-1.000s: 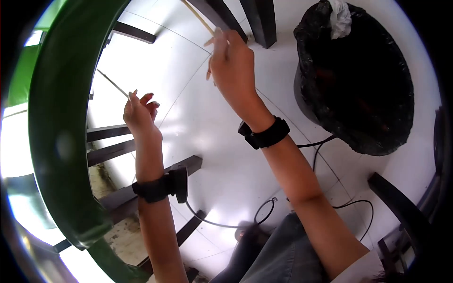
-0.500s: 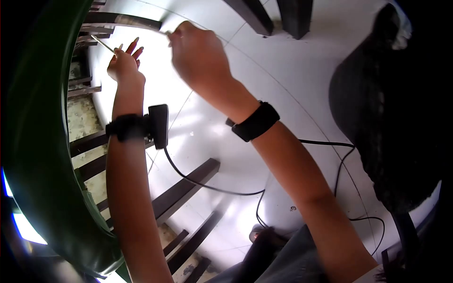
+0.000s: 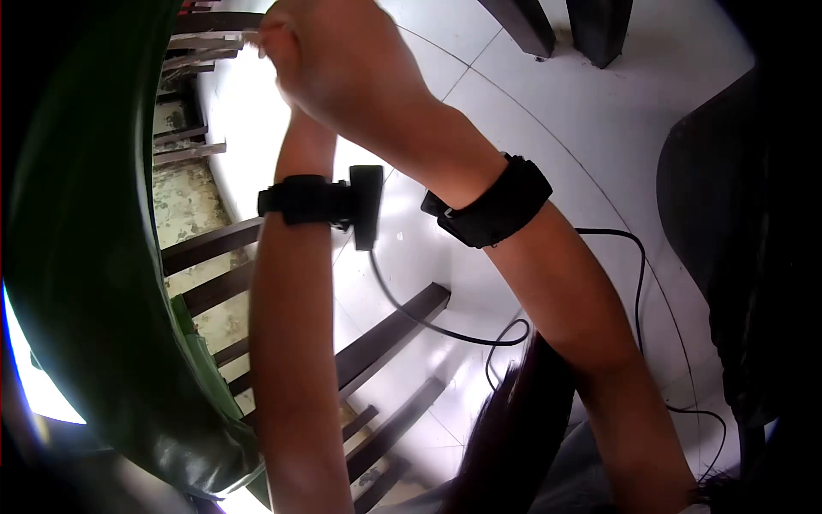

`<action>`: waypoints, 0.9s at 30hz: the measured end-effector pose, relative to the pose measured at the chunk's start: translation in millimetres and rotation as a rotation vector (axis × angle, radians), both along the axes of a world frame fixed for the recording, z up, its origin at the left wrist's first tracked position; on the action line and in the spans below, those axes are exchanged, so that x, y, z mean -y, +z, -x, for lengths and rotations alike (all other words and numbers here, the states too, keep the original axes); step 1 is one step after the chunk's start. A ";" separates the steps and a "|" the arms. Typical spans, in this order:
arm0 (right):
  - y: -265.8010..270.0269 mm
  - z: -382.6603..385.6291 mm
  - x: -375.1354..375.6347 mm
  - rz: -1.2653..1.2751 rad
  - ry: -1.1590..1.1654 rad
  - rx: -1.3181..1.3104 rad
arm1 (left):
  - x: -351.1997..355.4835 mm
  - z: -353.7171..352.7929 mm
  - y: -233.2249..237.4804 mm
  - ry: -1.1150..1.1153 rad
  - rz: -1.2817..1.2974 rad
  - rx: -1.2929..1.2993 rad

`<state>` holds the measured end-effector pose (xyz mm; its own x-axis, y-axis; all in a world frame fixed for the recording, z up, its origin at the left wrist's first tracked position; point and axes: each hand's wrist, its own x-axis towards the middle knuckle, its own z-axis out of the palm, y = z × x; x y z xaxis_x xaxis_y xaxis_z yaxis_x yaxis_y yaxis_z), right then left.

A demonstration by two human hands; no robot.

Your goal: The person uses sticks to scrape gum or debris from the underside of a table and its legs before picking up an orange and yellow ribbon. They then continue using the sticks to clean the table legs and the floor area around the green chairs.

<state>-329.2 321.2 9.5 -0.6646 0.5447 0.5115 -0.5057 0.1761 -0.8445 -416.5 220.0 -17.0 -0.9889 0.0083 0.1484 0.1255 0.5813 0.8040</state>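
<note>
My right hand [image 3: 330, 51] is closed at the top of the view, its thumb and fingertips pressed together towards the left. What it pinches, if anything, is too small or hidden to make out. It crosses in front of my left hand, whose fingers are hidden; only the left wrist [image 3: 306, 146] and forearm show below it. A black strap with a box-shaped device [image 3: 366, 208] sits on my left wrist. Around my right wrist is a black band [image 3: 505, 206]. The thin stick seen earlier does not show.
A glossy green curved surface [image 3: 81, 257] fills the left side. Dark wooden bars [image 3: 394, 334] lie below and left of my arms, and furniture legs [image 3: 599, 34] stand at the top. Black cables [image 3: 638, 257] trail over the white tiled floor [image 3: 556, 197]. A large dark shape [image 3: 711, 197] is at right.
My right hand has moved up and left, now overlapping my left hand. The left hand, earlier visible with a thin stick, has shifted right out of sight behind it. The view has shifted slightly.
</note>
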 end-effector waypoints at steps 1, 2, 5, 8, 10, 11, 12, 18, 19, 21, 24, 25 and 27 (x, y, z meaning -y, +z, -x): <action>-0.2 -3.8 1.2 -0.091 0.032 0.068 | 3.6 -5.4 -3.2 0.058 -0.038 0.016; -1.4 -7.2 3.4 -0.182 0.063 0.135 | 8.7 -8.2 -7.0 0.137 -0.086 0.043; -18.7 -5.0 10.2 -0.291 0.081 0.341 | 26.0 -8.2 -17.0 0.374 -0.242 0.148; -34.4 3.6 9.2 -0.237 0.073 0.470 | 43.4 1.4 -23.5 0.528 -0.346 0.223; -41.3 12.4 6.0 -0.211 0.013 0.513 | 52.9 13.9 -19.5 0.558 -0.365 0.200; -44.3 20.2 7.1 -0.192 -0.006 0.518 | 54.3 20.2 -11.4 0.554 -0.357 0.151; -47.1 29.4 9.0 -0.173 -0.026 0.524 | 55.6 25.6 -5.5 0.541 -0.337 0.090; -35.6 94.1 26.4 -0.087 0.005 0.328 | 55.7 61.4 26.5 0.375 -0.192 -0.051; -29.7 104.6 31.8 -0.103 -0.018 0.334 | 53.0 63.5 27.7 0.374 -0.189 -0.042; -23.6 116.7 44.5 -0.177 -0.031 0.263 | 48.8 63.4 26.5 0.370 -0.216 -0.042; -25.5 117.8 51.6 -0.230 0.036 0.197 | 39.4 58.5 19.1 0.416 -0.233 -0.088; -29.7 117.0 54.0 -0.221 0.073 0.189 | 40.2 60.0 12.2 0.386 -0.290 -0.129; -38.9 113.1 59.2 -0.231 0.096 0.199 | 44.5 65.4 -1.4 0.303 -0.446 -0.164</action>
<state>-442.3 262.0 -29.3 -0.8064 0.3593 0.4697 -0.3585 0.3346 -0.8715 -481.9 175.5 -18.4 -0.9010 -0.3712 0.2244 0.1498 0.2193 0.9641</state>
